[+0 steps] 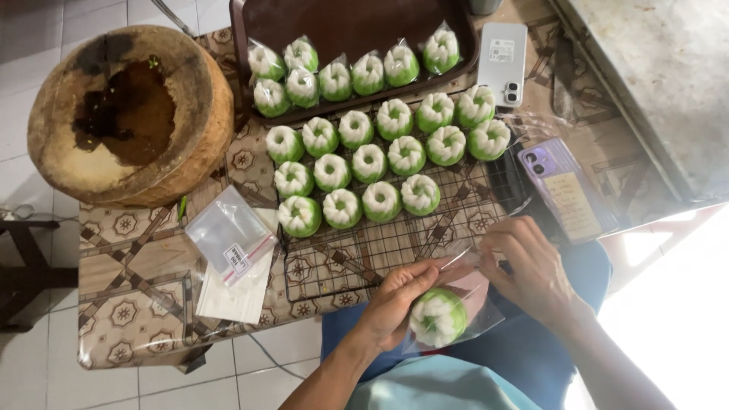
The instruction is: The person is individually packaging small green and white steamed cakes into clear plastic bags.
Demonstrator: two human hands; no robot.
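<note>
My left hand [391, 300] holds a green and white ring-shaped cake [437, 317] inside a clear plastic bag [467, 307] over my lap. My right hand [535, 269] grips the bag's open top edge just right of it. On the black wire cooling rack [357, 254] in front of me lie several unwrapped cakes [370, 162] of the same kind in rows. A dark brown tray [357, 23] behind the rack holds several cakes [334, 80] wrapped in plastic.
A stack of empty clear bags [230, 241] lies left of the rack on the patterned table [125, 300]. A round wooden chopping block [129, 114] fills the table's left corner. A white phone [503, 62] and a purple phone [566, 190] lie at the right.
</note>
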